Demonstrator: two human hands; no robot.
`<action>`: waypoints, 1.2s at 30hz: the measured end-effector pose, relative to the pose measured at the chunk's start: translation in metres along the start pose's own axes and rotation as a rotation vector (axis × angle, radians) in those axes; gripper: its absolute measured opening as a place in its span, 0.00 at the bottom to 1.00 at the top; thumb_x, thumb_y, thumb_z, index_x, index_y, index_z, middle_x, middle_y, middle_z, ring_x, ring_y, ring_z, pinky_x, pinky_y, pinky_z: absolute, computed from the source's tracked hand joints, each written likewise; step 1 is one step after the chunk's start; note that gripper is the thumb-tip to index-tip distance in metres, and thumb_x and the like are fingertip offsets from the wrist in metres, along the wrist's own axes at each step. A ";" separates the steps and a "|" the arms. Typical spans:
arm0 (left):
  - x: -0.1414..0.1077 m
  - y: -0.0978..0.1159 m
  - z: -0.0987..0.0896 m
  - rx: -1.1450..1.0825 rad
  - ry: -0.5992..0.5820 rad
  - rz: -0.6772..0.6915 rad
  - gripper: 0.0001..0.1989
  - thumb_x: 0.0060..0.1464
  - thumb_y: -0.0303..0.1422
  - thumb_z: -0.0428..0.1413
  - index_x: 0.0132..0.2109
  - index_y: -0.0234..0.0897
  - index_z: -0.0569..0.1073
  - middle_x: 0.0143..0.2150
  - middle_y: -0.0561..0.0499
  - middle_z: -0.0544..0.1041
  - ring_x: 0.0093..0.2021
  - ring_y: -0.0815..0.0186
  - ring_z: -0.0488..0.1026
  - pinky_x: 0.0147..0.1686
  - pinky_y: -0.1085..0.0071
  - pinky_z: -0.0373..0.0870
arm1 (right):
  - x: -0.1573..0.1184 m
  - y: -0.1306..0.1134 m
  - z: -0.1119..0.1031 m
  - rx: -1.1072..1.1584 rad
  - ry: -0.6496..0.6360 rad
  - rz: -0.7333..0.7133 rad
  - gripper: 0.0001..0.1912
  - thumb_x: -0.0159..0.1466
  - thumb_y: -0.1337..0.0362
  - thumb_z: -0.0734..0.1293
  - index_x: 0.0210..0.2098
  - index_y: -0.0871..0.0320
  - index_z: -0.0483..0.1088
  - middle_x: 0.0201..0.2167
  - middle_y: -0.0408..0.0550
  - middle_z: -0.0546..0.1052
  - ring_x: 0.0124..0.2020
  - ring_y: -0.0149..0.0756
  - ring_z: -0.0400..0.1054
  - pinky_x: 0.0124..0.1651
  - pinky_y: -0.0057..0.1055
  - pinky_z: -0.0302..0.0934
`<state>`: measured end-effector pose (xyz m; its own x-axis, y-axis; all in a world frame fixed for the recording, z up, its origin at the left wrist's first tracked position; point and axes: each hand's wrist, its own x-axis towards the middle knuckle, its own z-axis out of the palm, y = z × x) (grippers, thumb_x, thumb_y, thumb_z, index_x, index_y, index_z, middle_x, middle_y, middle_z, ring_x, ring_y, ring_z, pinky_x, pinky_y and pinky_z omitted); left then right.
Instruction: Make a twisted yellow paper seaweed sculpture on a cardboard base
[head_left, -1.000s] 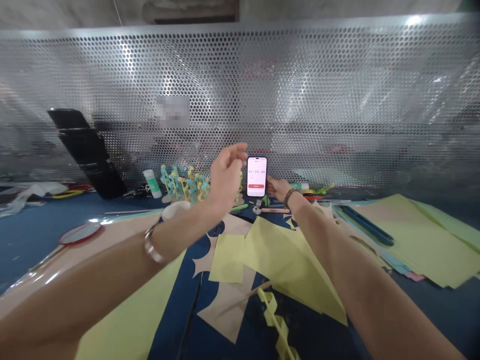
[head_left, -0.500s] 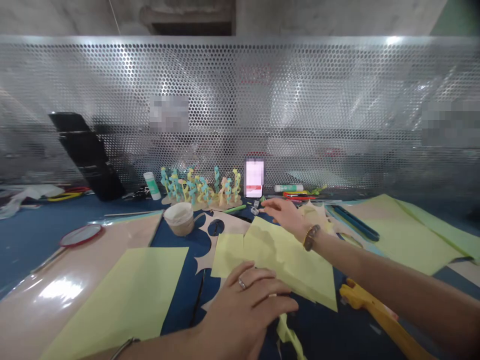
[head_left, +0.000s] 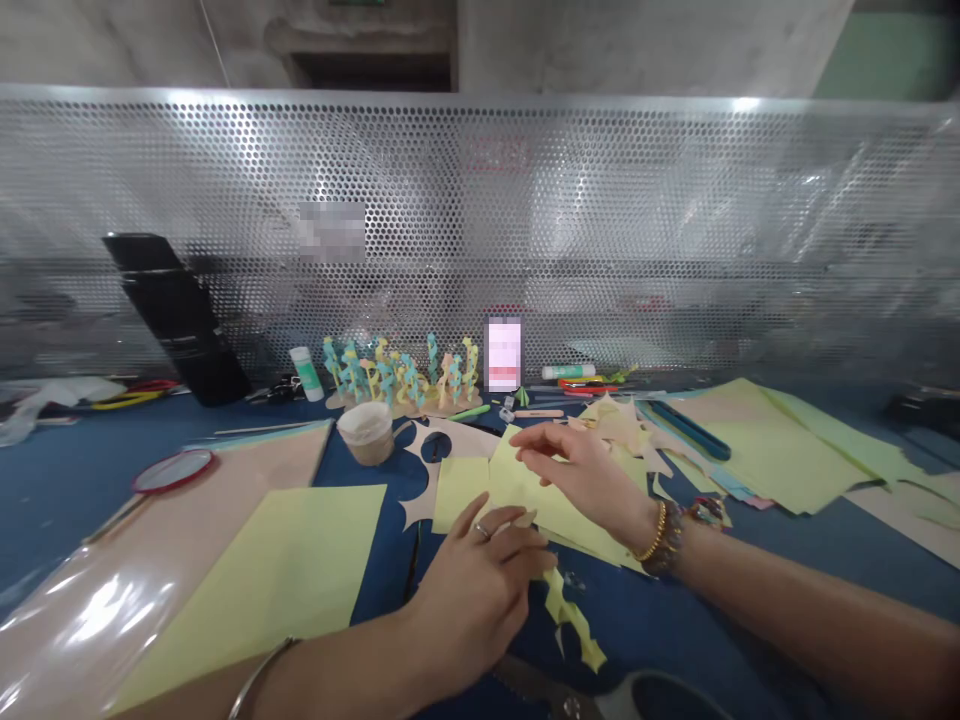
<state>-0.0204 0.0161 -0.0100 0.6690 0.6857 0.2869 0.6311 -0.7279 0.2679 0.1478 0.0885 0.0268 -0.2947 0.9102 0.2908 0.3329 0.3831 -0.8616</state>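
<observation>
Half-open right hand (head_left: 581, 475) on yellow paper (head_left: 570, 530)

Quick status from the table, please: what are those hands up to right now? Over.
Right hand resting on yellow paper. Left hand at its near edge, grip unclear. Yellow scrap just beside left hand.

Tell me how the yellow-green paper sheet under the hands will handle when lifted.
The yellow-green paper sheet will probably feel light and floppy: it looks thin and lies with soft creases. Lifted by one edge, it would likely droop. Pushed, it may slide easily over the blue work surface unless the right hand pins it.
</observation>
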 end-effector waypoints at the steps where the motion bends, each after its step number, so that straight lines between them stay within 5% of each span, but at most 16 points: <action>1: 0.000 0.000 0.000 -0.002 0.011 -0.006 0.19 0.56 0.26 0.48 0.50 0.52 0.70 0.52 0.57 0.75 0.60 0.60 0.61 0.62 0.52 0.46 | -0.005 -0.002 0.000 0.000 0.000 0.007 0.07 0.59 0.64 0.64 0.36 0.53 0.73 0.31 0.46 0.76 0.32 0.35 0.69 0.33 0.31 0.64; 7: -0.001 0.000 0.002 0.011 0.028 -0.042 0.16 0.56 0.27 0.48 0.48 0.48 0.72 0.54 0.52 0.72 0.52 0.59 0.69 0.49 0.58 0.66 | -0.051 -0.012 -0.011 0.001 -0.035 0.084 0.08 0.59 0.61 0.64 0.38 0.53 0.72 0.35 0.46 0.76 0.36 0.36 0.69 0.33 0.31 0.65; 14: -0.001 -0.002 0.004 -0.021 0.050 -0.043 0.18 0.55 0.23 0.49 0.48 0.48 0.71 0.55 0.54 0.71 0.51 0.60 0.70 0.45 0.60 0.67 | -0.091 -0.025 -0.029 -0.063 -0.137 0.101 0.09 0.65 0.59 0.60 0.40 0.52 0.69 0.37 0.44 0.74 0.38 0.32 0.69 0.39 0.29 0.65; 25: 0.005 -0.001 0.003 -0.504 0.184 -0.179 0.17 0.50 0.21 0.51 0.43 0.45 0.74 0.51 0.50 0.71 0.49 0.65 0.70 0.48 0.68 0.67 | -0.099 -0.013 -0.035 -0.057 -0.047 0.126 0.09 0.65 0.56 0.59 0.42 0.49 0.67 0.41 0.44 0.72 0.38 0.32 0.67 0.40 0.27 0.64; 30: 0.005 0.004 0.004 -0.723 0.200 -0.276 0.14 0.50 0.23 0.53 0.42 0.42 0.75 0.47 0.48 0.73 0.45 0.63 0.71 0.39 0.71 0.69 | -0.098 -0.012 -0.034 -0.008 -0.052 0.147 0.09 0.65 0.58 0.60 0.43 0.50 0.66 0.41 0.44 0.72 0.39 0.33 0.67 0.41 0.29 0.65; 36: 0.004 0.014 0.008 -1.008 0.125 -0.429 0.09 0.52 0.29 0.55 0.42 0.39 0.74 0.32 0.53 0.73 0.29 0.69 0.68 0.28 0.75 0.63 | -0.099 -0.011 -0.028 0.035 -0.139 0.176 0.11 0.64 0.60 0.60 0.46 0.51 0.65 0.40 0.46 0.71 0.40 0.35 0.67 0.41 0.32 0.64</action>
<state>-0.0053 0.0087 -0.0124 0.3906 0.9182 0.0662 0.1536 -0.1359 0.9787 0.1979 -0.0013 0.0193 -0.3562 0.9313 0.0766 0.3593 0.2122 -0.9088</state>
